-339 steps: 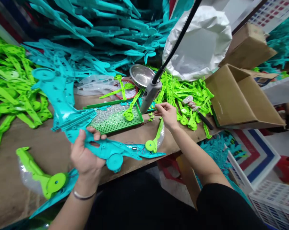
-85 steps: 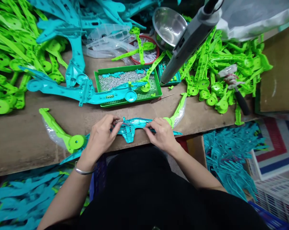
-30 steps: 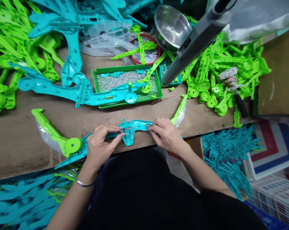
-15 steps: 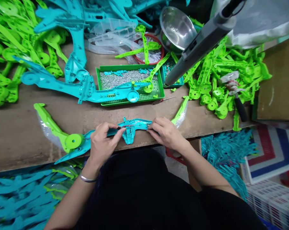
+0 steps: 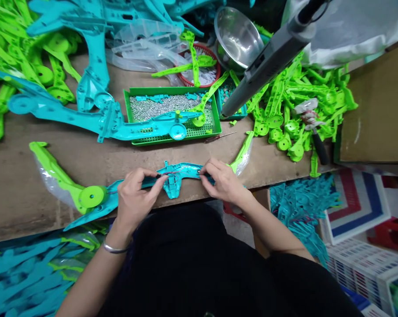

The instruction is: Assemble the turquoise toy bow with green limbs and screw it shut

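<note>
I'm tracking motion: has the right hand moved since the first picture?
Yes: the right hand has come from beside the green tray to its near side.

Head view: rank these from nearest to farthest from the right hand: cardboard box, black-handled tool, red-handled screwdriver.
From the right hand:
1. Red-handled screwdriver, just beyond it
2. Black-handled tool, off to the right
3. Cardboard box, at the picture's right edge

Scuffed brown workbench (image 5: 192, 152), grey floor (image 5: 237, 228) below, deep shadow behind

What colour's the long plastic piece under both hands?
The plastic piece is turquoise, clearest in the head view.
</note>
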{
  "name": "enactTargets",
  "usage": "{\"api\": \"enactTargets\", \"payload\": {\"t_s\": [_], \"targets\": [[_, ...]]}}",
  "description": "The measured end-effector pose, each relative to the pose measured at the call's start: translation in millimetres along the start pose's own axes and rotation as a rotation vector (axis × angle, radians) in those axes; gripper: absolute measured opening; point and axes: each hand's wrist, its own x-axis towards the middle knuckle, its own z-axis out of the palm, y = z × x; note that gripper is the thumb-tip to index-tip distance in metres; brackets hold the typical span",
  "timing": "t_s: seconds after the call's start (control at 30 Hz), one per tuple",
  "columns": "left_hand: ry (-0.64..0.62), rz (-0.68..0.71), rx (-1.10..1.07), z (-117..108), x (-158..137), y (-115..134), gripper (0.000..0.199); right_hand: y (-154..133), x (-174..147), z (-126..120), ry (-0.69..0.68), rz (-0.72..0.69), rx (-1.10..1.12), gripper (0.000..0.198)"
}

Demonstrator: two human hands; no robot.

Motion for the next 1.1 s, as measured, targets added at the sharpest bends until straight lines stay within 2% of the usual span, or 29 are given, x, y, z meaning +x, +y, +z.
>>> {"api": "enactTargets", "payload": {"t_s": [0.23, 0.37, 0.53, 0.73, 0.97, 1.1], "targets": [[-0.013, -0.021, -0.022, 0.8, 2.4, 3.9, 0.018, 1.4, 0.6, -1.9, -0.019, -0.005, 0.023, 0.015], [0.009, -0.045, -0.004, 1.6, 4.7, 5.8, 0.019, -1.7, 2.0, -2.3, 0.016, -0.029, 0.028, 0.011], [0.026, -0.058, 0.013, 2.7, 5.7, 6.2, 0.02, -8.4, 7.7, 2.2, 0.048, -0.086, -0.085, 0.013], [0.004, -0.048, -0.044, 2.4, 4.3, 5.7, 0.018, -14.1, 15.2, 6.7, 0.067, -0.07, -0.166, 0.018], [0.007, -0.012, -0.08, 0.5, 3.5, 7.5, 0.015, -14.5, 12.8, 5.6, 0.069, 0.076, -0.07, 0.005], [-0.003, 0.071, -0.087, -0.7, 1.7, 9.9, 0.018, -15.6, 11.2, 5.8, 0.103, 0.171, -0.034, 0.003]]}}
